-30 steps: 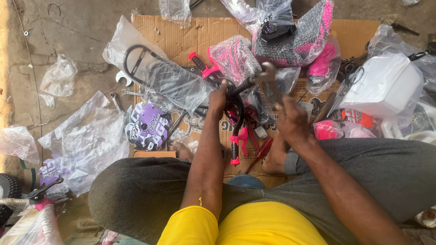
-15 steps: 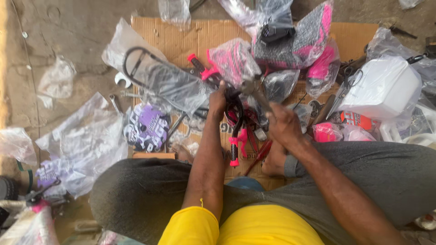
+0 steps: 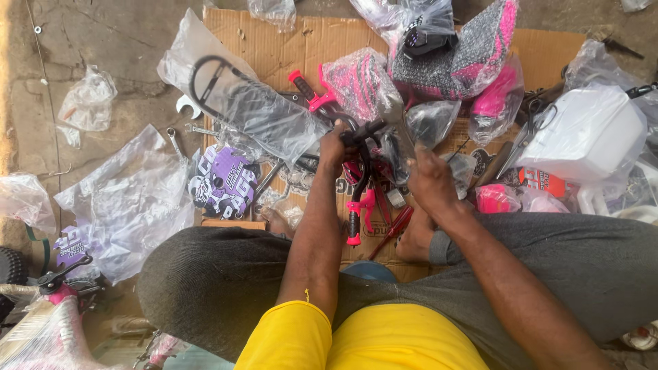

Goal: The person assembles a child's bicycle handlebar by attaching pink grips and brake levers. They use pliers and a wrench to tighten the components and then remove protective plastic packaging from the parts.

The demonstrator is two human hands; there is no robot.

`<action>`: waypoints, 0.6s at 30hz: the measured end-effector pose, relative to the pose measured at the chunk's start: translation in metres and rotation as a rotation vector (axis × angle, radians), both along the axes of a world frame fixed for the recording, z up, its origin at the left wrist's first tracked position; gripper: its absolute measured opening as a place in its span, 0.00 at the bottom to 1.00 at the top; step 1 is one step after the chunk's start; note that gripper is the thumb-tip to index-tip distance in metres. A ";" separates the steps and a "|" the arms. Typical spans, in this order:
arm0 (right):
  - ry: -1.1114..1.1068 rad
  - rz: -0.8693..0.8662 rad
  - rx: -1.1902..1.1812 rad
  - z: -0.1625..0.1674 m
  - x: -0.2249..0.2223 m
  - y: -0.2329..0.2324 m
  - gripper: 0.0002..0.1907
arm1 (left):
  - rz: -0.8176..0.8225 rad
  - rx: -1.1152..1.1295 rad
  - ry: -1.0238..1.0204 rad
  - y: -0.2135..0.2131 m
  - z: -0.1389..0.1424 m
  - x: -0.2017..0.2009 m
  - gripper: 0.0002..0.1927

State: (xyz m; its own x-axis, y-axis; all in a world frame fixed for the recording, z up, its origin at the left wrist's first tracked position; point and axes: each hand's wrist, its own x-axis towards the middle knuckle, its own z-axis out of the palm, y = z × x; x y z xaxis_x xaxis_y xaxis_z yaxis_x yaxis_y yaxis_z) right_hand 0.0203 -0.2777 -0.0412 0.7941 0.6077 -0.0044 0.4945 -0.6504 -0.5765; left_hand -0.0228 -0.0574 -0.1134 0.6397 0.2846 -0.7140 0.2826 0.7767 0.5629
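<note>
Hammer's come down: a sec ago the right hand [image 3: 430,179] had the grey metal hammer head [image 3: 392,108] up higher near frame centre-top, now it's dropped a touch lower and closer to the work, right hand shifted slightly left w/ it. Left hand [image 3: 334,145] hasn't budged, same spot as before. Looks like mid-tapping, judging by that up-down shift. Left hand is clenched round the black curved handlebar w/ pink grips [image 3: 358,179], fist closed at the top end of the bar, centre of frame; the bar hangs down from there, pink lever and grip at its lower end just above the person's lap. Right hand is wrapped tight on the hammer's handle, fingers curled, no gap showing; the head sits just beside the top of the bar, can't tell if it's touching. All of it over the brown cardboard sheet [image 3: 274,41] on the concrete floor. Around: silver open-end spanner [image 3: 186,107] upper left by a clear plastic bag holding a black loop part [image 3: 240,103], purple printed plate [image 3: 223,179] left of centre, white plastic box [image 3: 582,133] at right, pink-and-grey padded seat in plastic [image 3: 473,51] top centre.
</note>
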 end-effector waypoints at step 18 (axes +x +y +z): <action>0.035 -0.056 -0.063 0.002 -0.016 0.008 0.09 | 0.044 -0.056 -0.043 0.001 -0.003 -0.001 0.27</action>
